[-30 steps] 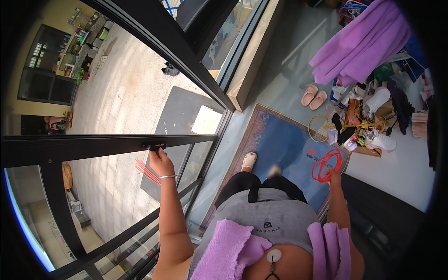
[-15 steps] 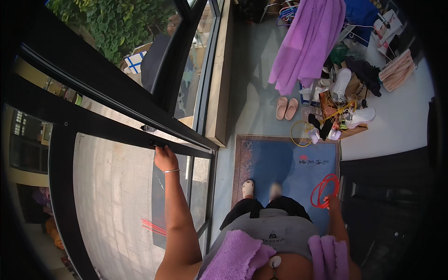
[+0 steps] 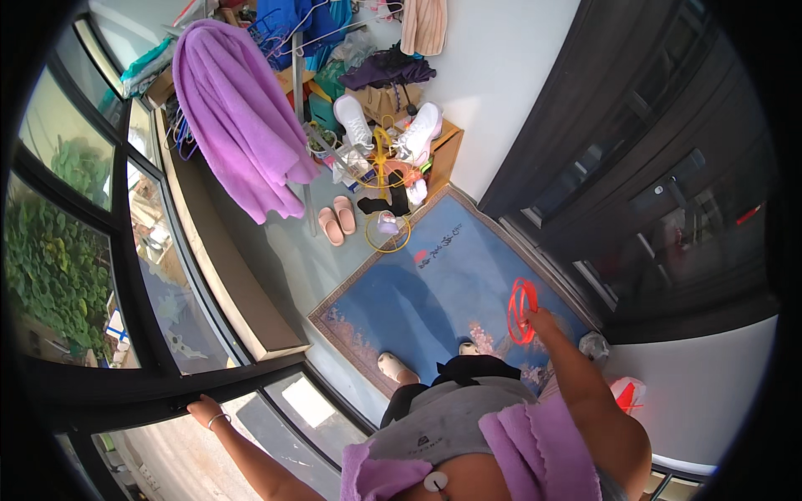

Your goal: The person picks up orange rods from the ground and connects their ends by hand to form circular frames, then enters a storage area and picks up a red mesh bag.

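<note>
Two arms spread, left hand on window frame, right hand gripping red hangers

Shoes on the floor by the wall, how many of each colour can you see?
White sneakers: 2, standing toe-down, one on each side of the yellow wire rack
Pink slippers: 2, side by side on the floor, the other next to it
Total: 4

View swung right: purple towel, blue rug now central; window frame shifted left.
</note>
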`<state>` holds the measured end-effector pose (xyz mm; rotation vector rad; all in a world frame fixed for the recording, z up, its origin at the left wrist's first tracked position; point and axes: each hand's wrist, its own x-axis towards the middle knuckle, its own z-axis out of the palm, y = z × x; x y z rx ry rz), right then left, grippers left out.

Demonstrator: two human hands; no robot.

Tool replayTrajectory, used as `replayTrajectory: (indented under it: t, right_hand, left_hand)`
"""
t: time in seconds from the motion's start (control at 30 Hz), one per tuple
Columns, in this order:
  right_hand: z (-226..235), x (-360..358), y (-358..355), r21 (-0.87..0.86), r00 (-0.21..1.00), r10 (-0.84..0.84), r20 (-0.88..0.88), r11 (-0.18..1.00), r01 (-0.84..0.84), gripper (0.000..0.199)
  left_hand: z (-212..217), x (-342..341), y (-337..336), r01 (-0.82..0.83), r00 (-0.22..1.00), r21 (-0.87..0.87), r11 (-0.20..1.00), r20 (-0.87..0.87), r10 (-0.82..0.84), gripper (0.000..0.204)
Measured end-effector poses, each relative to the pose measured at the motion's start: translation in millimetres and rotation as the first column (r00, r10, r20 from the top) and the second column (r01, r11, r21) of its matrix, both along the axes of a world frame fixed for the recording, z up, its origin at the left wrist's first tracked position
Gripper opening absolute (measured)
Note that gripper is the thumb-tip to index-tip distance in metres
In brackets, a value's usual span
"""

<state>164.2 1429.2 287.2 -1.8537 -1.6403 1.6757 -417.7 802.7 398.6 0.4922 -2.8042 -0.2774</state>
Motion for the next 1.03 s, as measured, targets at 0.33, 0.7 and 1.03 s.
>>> replayTrajectory:
  t: [0.33,0.7,1.03]
  right_hand:
    - [122.1,28.6,17.1,0.059,0.467,0.884,0.0,0.467,-0.883,0.031]
    - [242.3,259.1,226.6,0.805,0.945,0.278,0.173,0.513,-0.298,0.034]
    - [320.0,338.3,471.3,0.515,0.695,-0.013,0.719,0.682,-0.519,0.051]
  left_hand:
    - [45.2,386.3,466.9,0.921,-0.264,0.319,-0.224,0.087,-0.961,0.107]
    - [53.4,539.2,655.5,0.436,-0.527,0.9,0.005,0.261,-0.809,0.015]
    - [5.3,582.7,829.1,0.483,-0.346,0.867,0.124,0.319,-0.882,0.022]
